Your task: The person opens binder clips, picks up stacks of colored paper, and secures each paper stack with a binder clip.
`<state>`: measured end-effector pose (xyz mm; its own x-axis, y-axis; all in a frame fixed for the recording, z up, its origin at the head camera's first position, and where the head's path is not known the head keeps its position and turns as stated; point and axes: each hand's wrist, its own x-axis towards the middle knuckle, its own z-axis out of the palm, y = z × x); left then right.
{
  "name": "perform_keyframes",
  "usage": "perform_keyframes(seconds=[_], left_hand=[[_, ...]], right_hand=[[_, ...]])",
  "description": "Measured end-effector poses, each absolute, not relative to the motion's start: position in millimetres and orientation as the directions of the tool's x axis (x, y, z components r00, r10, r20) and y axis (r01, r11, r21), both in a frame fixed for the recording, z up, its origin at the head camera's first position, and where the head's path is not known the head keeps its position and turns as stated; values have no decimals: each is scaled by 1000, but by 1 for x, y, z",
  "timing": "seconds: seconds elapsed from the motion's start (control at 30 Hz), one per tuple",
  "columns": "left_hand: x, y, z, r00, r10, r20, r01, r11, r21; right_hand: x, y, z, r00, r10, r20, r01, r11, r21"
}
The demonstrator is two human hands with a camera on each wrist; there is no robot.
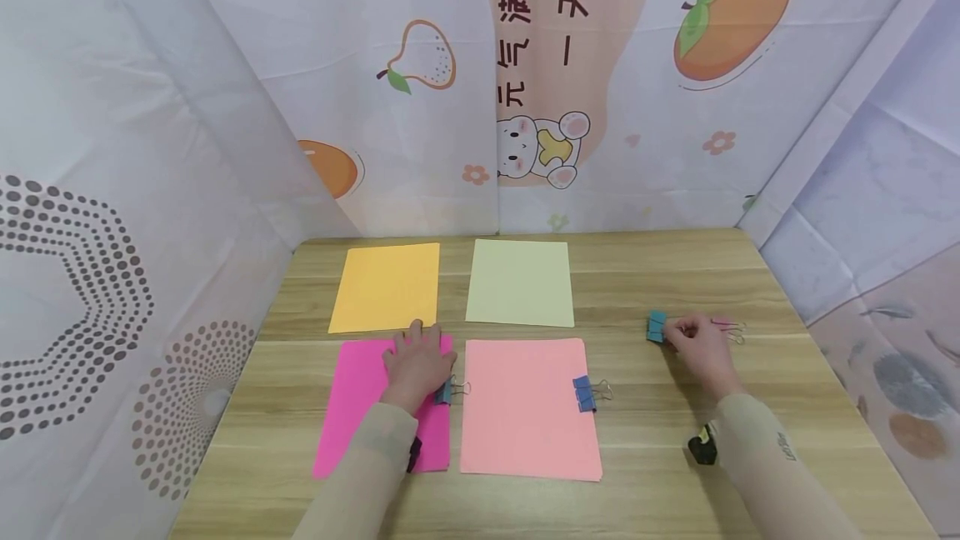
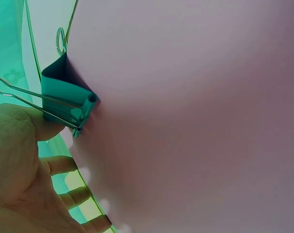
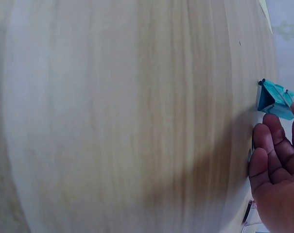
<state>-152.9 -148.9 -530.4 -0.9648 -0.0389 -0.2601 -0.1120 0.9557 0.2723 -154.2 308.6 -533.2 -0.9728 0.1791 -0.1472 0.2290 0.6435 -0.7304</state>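
Note:
My left hand (image 1: pixel 418 367) rests on a magenta paper stack (image 1: pixel 360 390), fingers spread near its top edge. A dark teal binder clip (image 1: pixel 443 391) bites the right edge of that stack, beside the hand; in the left wrist view the thumb lies close to this clip (image 2: pixel 69 94) and the fingertips touch the paper's edge. On the right of the table, my right hand (image 1: pixel 705 348) pinches a teal binder clip (image 1: pixel 656 327) by its handle end. In the right wrist view that clip (image 3: pixel 275 99) stands at the fingertips, partly hidden by them.
A salmon paper stack (image 1: pixel 528 411) carries a blue binder clip (image 1: pixel 584 394) on its right edge. Behind lie yellow paper (image 1: pixel 386 286) and pale green paper (image 1: pixel 521 282). A pink binder clip (image 1: pixel 723 322) sits beyond the right hand. Printed curtains (image 1: pixel 450 132) close off the back and sides.

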Motion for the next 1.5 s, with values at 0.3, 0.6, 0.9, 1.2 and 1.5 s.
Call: perform_keyframes(seconds=[0.3,0.6,0.9,1.2,1.5], left_hand=[[-153,-149,-530,-964,-35,-262,-106,959,262],[-152,-149,-529,-964,-39,-262,-109,960,259],[-154,-150,-530,-966,-38,-257,-108,958,264],[-151,-149,-528,-970,-35,-240,-100,960,263],[-150,-150,-526,-971,-25,-236,-88,962,259]], right_hand=[[-154,309,-537,-982,151,-110,183,660,-728],[-153,307,-538,-978,152,-143,208,653,-729],[-152,304,-538,-978,134,-161,210,636,-742],[-151,299,-539,-988,98,-123,157,638,-754],[-150,296,-541,-993,67,-94,114,695,-710]])
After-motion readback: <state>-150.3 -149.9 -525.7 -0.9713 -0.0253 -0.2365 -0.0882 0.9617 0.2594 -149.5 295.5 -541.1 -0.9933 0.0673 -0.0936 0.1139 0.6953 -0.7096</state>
